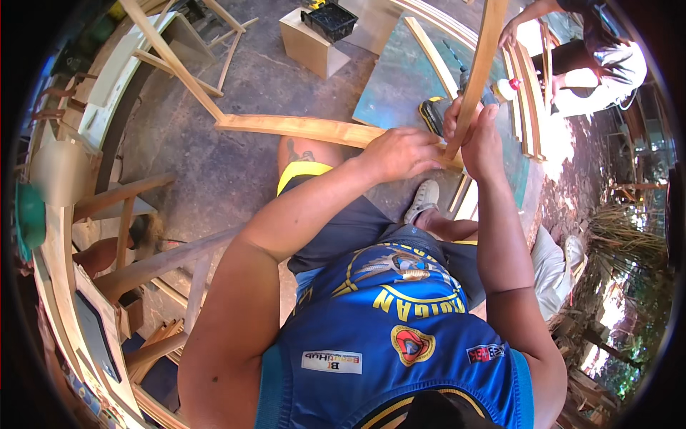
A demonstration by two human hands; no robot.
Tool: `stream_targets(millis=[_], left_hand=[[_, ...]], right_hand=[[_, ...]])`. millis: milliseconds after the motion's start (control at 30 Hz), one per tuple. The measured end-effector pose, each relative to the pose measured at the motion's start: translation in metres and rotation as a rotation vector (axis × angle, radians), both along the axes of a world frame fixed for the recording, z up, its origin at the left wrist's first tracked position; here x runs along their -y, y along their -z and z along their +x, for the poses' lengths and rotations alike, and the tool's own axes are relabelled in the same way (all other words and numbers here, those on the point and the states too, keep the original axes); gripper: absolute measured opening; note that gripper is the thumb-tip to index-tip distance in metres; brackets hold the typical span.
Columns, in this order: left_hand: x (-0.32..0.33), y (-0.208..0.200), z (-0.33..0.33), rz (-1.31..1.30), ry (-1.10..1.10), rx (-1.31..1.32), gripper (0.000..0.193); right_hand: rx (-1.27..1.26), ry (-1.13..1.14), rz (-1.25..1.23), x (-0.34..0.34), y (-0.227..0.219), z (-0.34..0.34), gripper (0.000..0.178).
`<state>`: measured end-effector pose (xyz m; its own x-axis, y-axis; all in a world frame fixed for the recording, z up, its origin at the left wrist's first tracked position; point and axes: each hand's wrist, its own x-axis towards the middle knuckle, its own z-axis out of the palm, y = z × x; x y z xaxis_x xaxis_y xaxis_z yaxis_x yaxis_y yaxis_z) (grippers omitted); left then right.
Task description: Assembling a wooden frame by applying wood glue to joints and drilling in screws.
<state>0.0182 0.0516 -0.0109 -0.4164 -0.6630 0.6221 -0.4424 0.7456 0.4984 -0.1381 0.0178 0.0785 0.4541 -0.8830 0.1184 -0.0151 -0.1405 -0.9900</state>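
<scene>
Left hand clamped over the right end of a long light-brown wooden bar, right hand close by, wrapped round the lower end of an upright honey-coloured wooden strip, black-and-yellow power tool beyond, on a flat teal board

The left of 2 head-worn fisheye cameras looks steeply down and forward, the view upright and its left the wearer's own. Closest to the lens, the shirt and arms fill the lower middle; the left hand and right hand sit farther off, above centre. The floor spreads beyond, another person shows at upper right, and straight edges bow toward the rim.
</scene>
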Motion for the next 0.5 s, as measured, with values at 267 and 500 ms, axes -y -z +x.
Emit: stream_targets(millis=[267,500], left_hand=[[-0.001,-0.008,0.000,-0.018,0.041,0.045,0.022],[-0.003,-0.011,-0.004,-0.128,0.089,-0.058,0.011]], right_hand=[[0.000,-0.013,-0.007,0.000,-0.002,-0.003,0.064],[0.033,0.005,0.035,-0.002,0.002,-0.012,0.064]])
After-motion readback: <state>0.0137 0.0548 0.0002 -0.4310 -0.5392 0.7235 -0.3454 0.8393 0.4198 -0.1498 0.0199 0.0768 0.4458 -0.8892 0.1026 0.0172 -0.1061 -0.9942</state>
